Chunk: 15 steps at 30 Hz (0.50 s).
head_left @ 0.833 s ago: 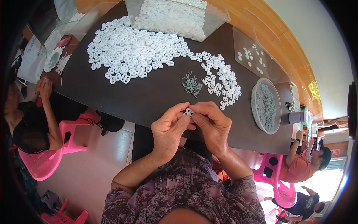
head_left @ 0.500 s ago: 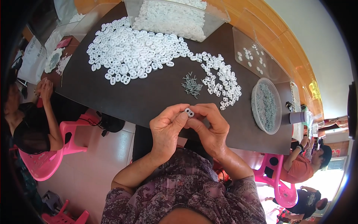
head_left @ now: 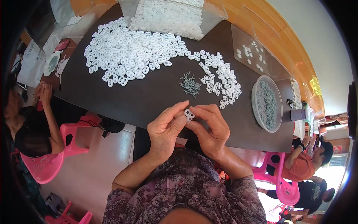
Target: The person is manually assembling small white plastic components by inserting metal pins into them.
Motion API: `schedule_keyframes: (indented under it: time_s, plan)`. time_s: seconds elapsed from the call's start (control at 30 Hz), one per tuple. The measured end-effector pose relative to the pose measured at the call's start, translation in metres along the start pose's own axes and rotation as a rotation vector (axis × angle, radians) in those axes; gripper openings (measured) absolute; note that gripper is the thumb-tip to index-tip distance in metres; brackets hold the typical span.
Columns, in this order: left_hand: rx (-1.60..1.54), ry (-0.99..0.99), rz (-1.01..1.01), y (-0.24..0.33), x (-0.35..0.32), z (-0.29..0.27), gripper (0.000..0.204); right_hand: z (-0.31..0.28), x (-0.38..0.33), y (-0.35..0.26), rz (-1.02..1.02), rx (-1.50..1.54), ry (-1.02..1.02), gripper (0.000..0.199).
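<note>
Close to the table's front edge, my left hand (head_left: 164,131) and my right hand (head_left: 210,130) both pinch a small white plastic piece (head_left: 189,115). Several dark holes show on its face, turned up between the fingertips. Fingers cover its edges, so I cannot tell whether it is one part or more. Just beyond my hands lies a small heap of thin grey-green pins (head_left: 191,86). Right of the pins, small white two-holed pieces (head_left: 223,76) are scattered. Farther left spreads a large pile of white oval two-holed pieces (head_left: 128,54).
A clear bin (head_left: 213,19) full of white parts stands at the dark table's (head_left: 108,102) far side. On the right are a transparent tray (head_left: 274,61) with a few white pieces and a round tub (head_left: 255,102) of grey-green pins. Other people sit left and right on pink chairs (head_left: 71,138).
The white piece has turned between my fingers, so more of its holes face up. My fingertips have shifted slightly around it. The whole view has moved a little.
</note>
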<state>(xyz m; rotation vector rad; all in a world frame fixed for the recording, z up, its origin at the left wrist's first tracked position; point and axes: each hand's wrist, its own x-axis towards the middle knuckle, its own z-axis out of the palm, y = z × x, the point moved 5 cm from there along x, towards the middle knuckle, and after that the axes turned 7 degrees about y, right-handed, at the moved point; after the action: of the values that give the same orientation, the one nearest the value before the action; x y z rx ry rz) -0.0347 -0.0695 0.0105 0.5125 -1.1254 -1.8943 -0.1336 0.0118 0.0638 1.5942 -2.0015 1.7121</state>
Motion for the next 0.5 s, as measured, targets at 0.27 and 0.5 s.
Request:
schedule_keyframes:
  time_s: [0.27, 0.5]
  plan:
    - [0.144, 0.04, 0.2, 0.002, -0.004, 0.0, 0.025, 0.002, -0.005, -0.003, 0.088, 0.079, 0.02, 0.034]
    - [0.101, 0.056, 0.245, 0.001, -0.009, -0.001, 0.021, 0.005, -0.005, -0.01, -0.017, 0.057, 0.052, 0.031]
